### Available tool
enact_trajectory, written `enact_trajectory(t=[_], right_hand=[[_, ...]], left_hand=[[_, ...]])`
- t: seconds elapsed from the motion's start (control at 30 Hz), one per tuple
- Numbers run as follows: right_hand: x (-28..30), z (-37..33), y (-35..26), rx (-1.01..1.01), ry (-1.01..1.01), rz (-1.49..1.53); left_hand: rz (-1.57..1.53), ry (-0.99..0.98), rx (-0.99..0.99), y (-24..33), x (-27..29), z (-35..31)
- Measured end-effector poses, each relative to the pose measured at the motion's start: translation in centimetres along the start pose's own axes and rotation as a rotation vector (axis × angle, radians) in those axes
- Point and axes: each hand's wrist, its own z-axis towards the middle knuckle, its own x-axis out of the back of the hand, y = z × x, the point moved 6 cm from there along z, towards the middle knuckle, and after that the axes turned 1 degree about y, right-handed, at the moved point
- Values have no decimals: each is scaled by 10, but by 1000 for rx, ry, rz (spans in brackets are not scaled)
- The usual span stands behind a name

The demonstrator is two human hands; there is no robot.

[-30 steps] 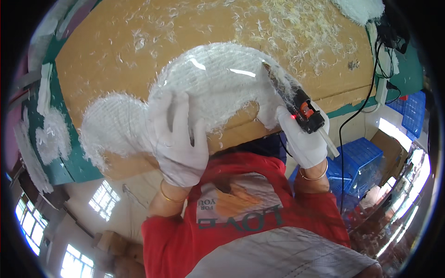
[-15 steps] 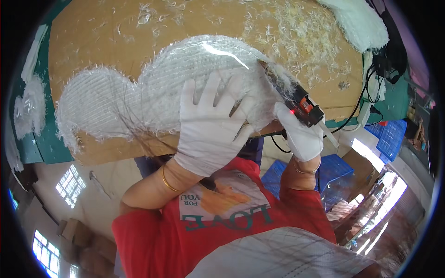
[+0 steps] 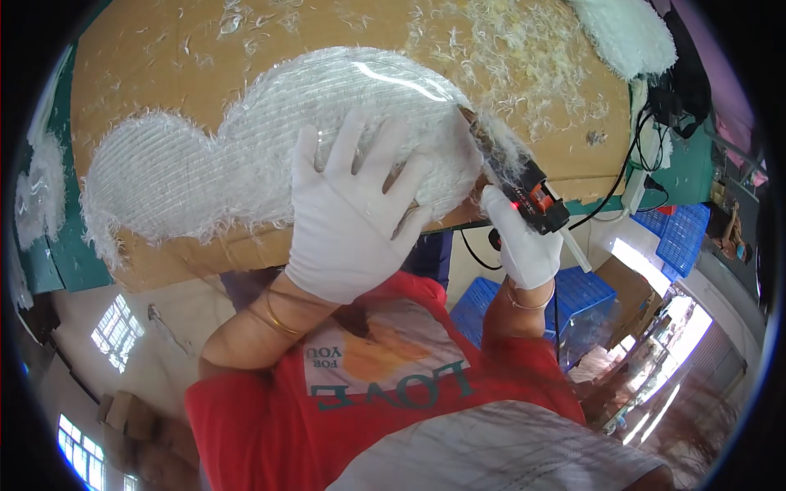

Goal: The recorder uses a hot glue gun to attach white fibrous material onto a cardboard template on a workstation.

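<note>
A white fuzzy piece of fabric (image 3: 180, 180), shaped in rounded lobes with a ribbed backing, lies on the brown cardboard sheet (image 3: 155, 65). My left hand (image 3: 352, 217), in a white glove, rests flat on its middle with the fingers spread. In my gloved right hand (image 3: 524, 245) is a black and orange hot glue gun (image 3: 536, 200), with white fluff clinging to its front and a pale glue stick out of its back. The nozzle is at the fabric's right edge. A shiny line of glue (image 3: 401, 80) runs along the upper edge.
Loose white fibres (image 3: 524, 65) litter the cardboard. Another white fluffy piece (image 3: 626, 37) lies at the far right, near black cables and a power strip (image 3: 634, 192). Blue plastic crates (image 3: 585, 307) stand below the table on the right. More fluffy scraps (image 3: 45, 192) hang at the left edge.
The glue line has grown longer toward the right along the upper edge. The glue gun stays by the fabric's right edge, and the whole view has shifted slightly.
</note>
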Motion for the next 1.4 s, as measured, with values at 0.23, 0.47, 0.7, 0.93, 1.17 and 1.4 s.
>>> enact_trajectory(t=[0.23, 0.47, 0.7, 0.93, 1.17, 1.4], right_hand=[[-3, -2, -12, 35, 32, 55], [0, -6, -8, 7, 42, 30], [0, -7, -9, 127, 63, -5], [6, -19, 5, -5, 36, -75], [7, -23, 6, 206, 44, -149], [6, -11, -8, 163, 52, -63]], left_hand=[[21, -35, 8, 0, -1, -2], [8, 8, -9, 1, 1, -4], [22, 8, -7, 3, 1, -3], [8, 10, -14, 3, 3, -3], [33, -12, 8, 4, 1, -5], [52, 35, -7, 3, 0, -7]])
